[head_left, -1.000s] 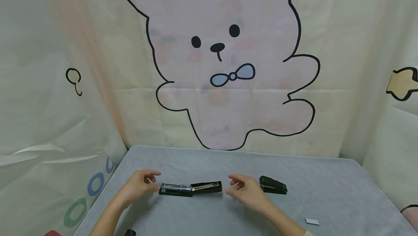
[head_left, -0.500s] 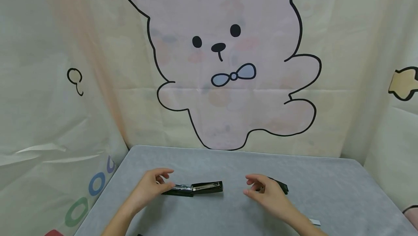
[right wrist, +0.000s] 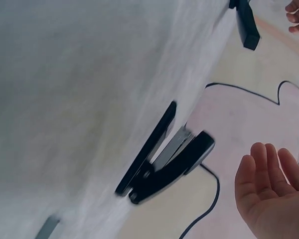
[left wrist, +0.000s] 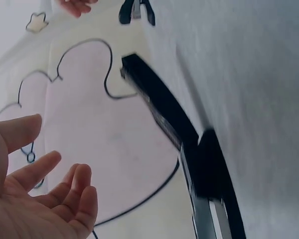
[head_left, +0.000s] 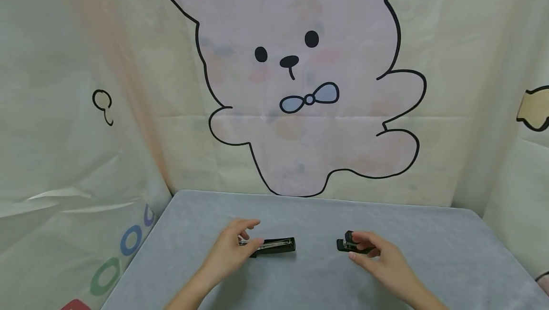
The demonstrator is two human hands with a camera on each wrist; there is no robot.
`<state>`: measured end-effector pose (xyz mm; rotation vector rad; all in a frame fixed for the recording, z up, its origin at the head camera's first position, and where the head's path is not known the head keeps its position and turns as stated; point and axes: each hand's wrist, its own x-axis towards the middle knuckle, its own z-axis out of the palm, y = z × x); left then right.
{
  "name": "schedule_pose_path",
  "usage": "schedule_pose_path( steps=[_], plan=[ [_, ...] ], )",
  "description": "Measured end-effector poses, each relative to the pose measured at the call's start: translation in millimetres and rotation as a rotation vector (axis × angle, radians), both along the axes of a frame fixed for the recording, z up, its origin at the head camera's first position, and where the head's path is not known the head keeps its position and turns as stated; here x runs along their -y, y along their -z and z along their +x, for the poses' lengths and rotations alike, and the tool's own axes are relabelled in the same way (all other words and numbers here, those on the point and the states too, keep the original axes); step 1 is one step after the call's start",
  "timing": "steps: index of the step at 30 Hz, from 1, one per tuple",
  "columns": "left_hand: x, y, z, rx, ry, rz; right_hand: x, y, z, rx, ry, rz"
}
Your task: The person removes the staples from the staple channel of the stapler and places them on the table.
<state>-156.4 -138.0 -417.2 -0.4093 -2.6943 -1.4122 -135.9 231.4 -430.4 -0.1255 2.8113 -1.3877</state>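
A black stapler (head_left: 276, 245) lies folded wide open on the table, its metal staple channel showing. My left hand (head_left: 231, 252) hovers at its left part, hiding that end in the head view. In the left wrist view this stapler (left wrist: 164, 102) is apart from the spread fingers of my left hand (left wrist: 45, 199). Farther right, a second black stapler (head_left: 343, 245) rests with its arm raised a little. My right hand (head_left: 383, 262) covers its right end in the head view. The right wrist view has the second stapler (right wrist: 172, 167) clear of my right hand (right wrist: 274, 194), whose fingers are loosely bent.
A small grey strip (right wrist: 48, 227) lies on the table near the second stapler. Pale cloth (head_left: 321, 219) covers the table. Behind it hangs a curtain (head_left: 300, 148) with a cartoon bear.
Both hands have moved rightward, the left along the open stapler and the right past the second one. The right forearm now hides the grey strip in the head view. Both staplers have stayed in place.
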Motion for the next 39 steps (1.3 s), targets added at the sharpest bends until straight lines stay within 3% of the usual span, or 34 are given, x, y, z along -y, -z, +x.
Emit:
schedule_pose_path(
  steps=[12, 17, 27, 33, 39],
  plan=[
    [-43.9, 12.9, -0.7, -0.048, 0.144, 0.060, -40.7, 7.0, 7.3, 0.017, 0.062, 0.122],
    [-58.9, 17.4, -0.5, -0.059, 0.186, 0.058, -54.2, 9.3, 5.8, 0.079, 0.063, 0.141],
    [-93.3, 22.4, -4.4, 0.014, 0.261, 0.083, -72.0, 16.4, -0.1, 0.127, 0.028, 0.188],
    [-124.6, 28.1, -7.4, 0.022, 0.284, 0.107, -78.9, 23.5, -10.2, 0.122, 0.007, 0.173],
    [-150.5, 35.5, -18.4, 0.055, 0.294, 0.128, -89.6, 25.9, -17.6, 0.161, -0.008, 0.096]
  ],
)
